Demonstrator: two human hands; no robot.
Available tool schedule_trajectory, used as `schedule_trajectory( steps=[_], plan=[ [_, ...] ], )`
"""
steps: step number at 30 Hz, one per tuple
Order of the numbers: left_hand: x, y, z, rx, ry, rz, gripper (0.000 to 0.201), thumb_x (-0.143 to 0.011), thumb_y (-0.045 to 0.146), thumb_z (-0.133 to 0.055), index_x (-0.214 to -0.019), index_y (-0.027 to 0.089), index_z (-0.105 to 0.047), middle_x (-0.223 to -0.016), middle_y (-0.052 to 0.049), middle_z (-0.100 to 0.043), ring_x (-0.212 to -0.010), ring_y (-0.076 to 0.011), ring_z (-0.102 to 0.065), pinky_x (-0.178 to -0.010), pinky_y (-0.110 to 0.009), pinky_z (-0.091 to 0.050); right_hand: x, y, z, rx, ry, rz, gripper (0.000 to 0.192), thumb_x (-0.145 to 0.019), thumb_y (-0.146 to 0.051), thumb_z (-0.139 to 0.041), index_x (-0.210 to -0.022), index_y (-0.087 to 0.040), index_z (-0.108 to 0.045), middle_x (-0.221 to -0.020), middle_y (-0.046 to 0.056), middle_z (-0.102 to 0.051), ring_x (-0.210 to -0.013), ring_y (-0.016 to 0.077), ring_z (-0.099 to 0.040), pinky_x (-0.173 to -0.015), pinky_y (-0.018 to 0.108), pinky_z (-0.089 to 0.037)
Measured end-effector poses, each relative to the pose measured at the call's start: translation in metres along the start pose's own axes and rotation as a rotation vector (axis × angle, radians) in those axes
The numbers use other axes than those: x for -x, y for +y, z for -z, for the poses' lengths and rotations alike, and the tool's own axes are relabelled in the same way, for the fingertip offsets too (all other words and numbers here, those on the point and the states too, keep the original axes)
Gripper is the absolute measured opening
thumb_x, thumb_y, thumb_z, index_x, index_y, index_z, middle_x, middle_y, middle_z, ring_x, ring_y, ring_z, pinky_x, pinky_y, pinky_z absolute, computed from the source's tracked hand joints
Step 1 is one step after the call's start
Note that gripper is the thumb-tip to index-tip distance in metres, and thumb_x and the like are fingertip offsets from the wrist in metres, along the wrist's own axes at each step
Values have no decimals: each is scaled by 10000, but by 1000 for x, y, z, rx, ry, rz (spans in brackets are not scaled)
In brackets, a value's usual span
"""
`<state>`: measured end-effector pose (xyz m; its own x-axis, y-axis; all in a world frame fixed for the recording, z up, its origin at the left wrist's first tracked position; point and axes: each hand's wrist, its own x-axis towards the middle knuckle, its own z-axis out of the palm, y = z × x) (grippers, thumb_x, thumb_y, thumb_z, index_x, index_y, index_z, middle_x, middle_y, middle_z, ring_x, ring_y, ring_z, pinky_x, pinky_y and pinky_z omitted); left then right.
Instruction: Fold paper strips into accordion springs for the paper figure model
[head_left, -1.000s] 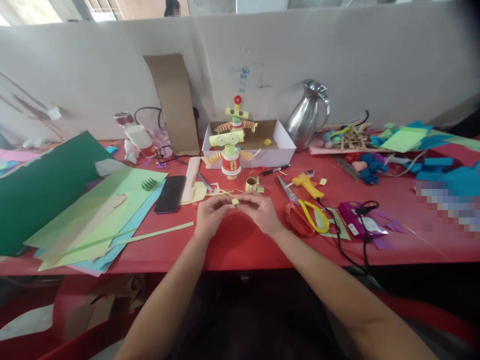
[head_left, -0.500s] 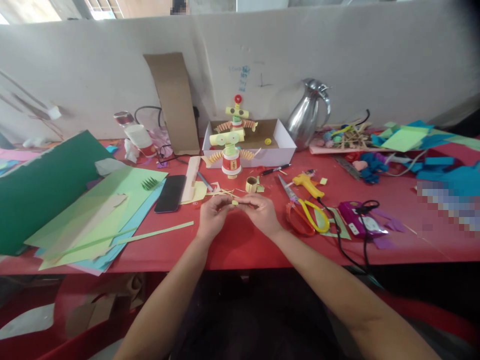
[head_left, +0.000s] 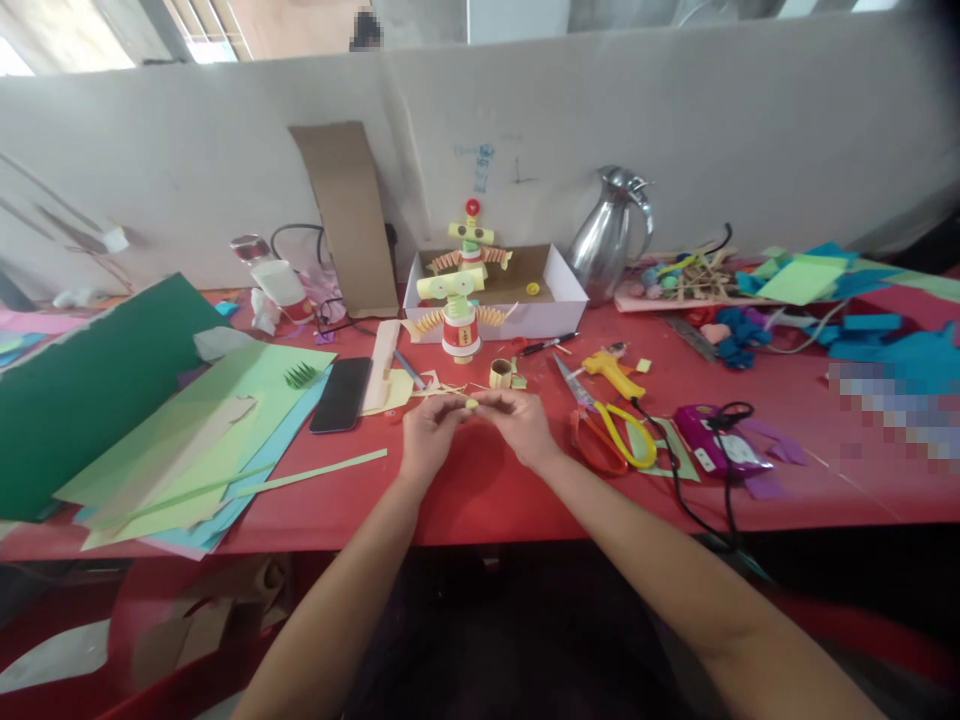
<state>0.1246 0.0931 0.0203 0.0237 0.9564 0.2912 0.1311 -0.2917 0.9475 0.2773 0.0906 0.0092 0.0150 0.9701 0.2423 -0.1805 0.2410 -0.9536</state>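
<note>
Above the red table, my left hand [head_left: 433, 432] and my right hand [head_left: 519, 428] meet at the fingertips, both pinching a small pale yellow piece of paper [head_left: 472, 404]. Its exact shape is too small to make out. Just beyond my right fingers stands a small tan ribbed ring [head_left: 501, 374]. Behind it is a paper-cup figure [head_left: 460, 330] with pleated paper arms and a yellow rolled head. A second such figure [head_left: 472, 236], topped with a red ball, stands farther back by a white box [head_left: 551, 312].
Right of my hands lie scissors [head_left: 626, 435], a yellow glue gun [head_left: 616, 373] and a purple box [head_left: 716, 440] with a black cord. To the left are a phone [head_left: 341, 394] and stacked coloured paper [head_left: 285, 375]. A steel jug [head_left: 602, 240] stands behind.
The view has tilted up slightly, so the things on the table sit a little lower in the picture. Both hands keep their pinch on the yellow paper piece.
</note>
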Motion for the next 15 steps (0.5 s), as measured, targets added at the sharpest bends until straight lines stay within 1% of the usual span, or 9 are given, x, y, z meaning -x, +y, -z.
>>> schedule_trajectory(
  steps=[1, 3, 5, 7, 9, 10, 11, 13, 15],
  plan=[
    [0, 0, 0, 5, 10, -9, 95, -735, 245, -711, -820, 218, -741, -770, -15, -711, -698, -165, -642, -728, -294, -515, 0, -1, 0, 5, -27, 14, 242, -731, -342, -762, -949, -239, -755, -853, 14, -731, -818, 186, -675, -796, 355, -551],
    [2, 1, 1, 7, 15, -37, 94, -749, 245, -702, -833, 224, -739, -783, -12, -710, -692, -159, -645, -732, -295, -522, 1, -4, 1, 81, -72, 98, 206, -782, -332, -723, -972, -255, -745, -893, 17, -714, -864, 181, -660, -811, 342, -537],
    [3, 1, 2, 19, 8, -57, 91, -756, 244, -698, -835, 224, -740, -812, -17, -713, -717, -160, -650, -746, -298, -530, 2, -7, 1, 196, -91, 210, 129, -827, -316, -687, -928, -262, -746, -915, 25, -708, -894, 188, -651, -831, 342, -522],
    [3, 2, 3, 44, 2, -67, 160, -748, 233, -707, -903, 231, -747, -841, -18, -712, -758, -161, -653, -769, -299, -534, 4, -9, 1, 284, -70, 285, 92, -848, -301, -668, -889, -264, -742, -915, 32, -710, -892, 197, -650, -839, 351, -514],
    [2, 2, 2, 61, 6, -75, 305, -726, 209, -723, -1027, 257, -739, -906, -18, -713, -826, -166, -660, -803, -301, -536, 4, -8, 1, 334, -43, 306, 79, -851, -291, -664, -878, -262, -733, -907, 35, -714, -878, 204, -653, -830, 355, -513],
    [1, 2, 2, 57, 1, -79, 347, -721, 203, -728, -1060, 271, -736, -959, -23, -717, -878, -175, -664, -826, -306, -535, 4, -8, 1, 351, -37, 304, 77, -853, -288, -658, -871, -259, -727, -901, 36, -715, -870, 207, -654, -822, 355, -514],
    [1, 2, 2, 48, -6, -82, 346, -724, 206, -727, -1061, 280, -742, -1005, -30, -720, -923, -185, -665, -846, -314, -534, 5, -7, 1, 361, -36, 298, 76, -855, -286, -652, -861, -253, -721, -891, 38, -716, -857, 208, -655, -808, 352, -515],
    [1, 0, 1, 33, -22, -79, 246, -737, 224, -724, -971, 277, -775, -1026, -44, -736, -955, -207, -671, -875, -336, -532, 6, -7, 1, 368, -46, 289, 79, -856, -284, -641, -843, -243, -707, -870, 39, -714, -829, 208, -654, -784, 345, -518],
    [3, -2, 1, 54, -23, -52, 175, -742, 234, -722, -898, 269, -792, -939, -46, -758, -872, -211, -689, -868, -359, -540, 8, -8, 1, 363, -48, 290, 84, -854, -284, -632, -832, -239, -699, -852, 37, -713, -808, 207, -653, -770, 341, -520]
  ],
)
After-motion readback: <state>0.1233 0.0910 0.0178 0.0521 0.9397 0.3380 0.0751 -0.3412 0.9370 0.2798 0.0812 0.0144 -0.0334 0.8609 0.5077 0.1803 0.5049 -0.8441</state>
